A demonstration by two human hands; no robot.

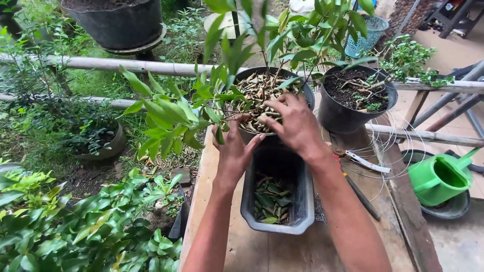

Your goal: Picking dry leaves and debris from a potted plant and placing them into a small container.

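Your left hand (233,151) grips the near rim of the round black pot (302,86), fingers curled over its edge. Your right hand (295,123) lies spread, fingers apart, on the dry leaves (254,93) filling that pot. Just in front of the pot sits a grey rectangular planter (297,211) with green leaves inside, on the wooden table (282,252). Pruning shears (365,162) lie right of the pot.
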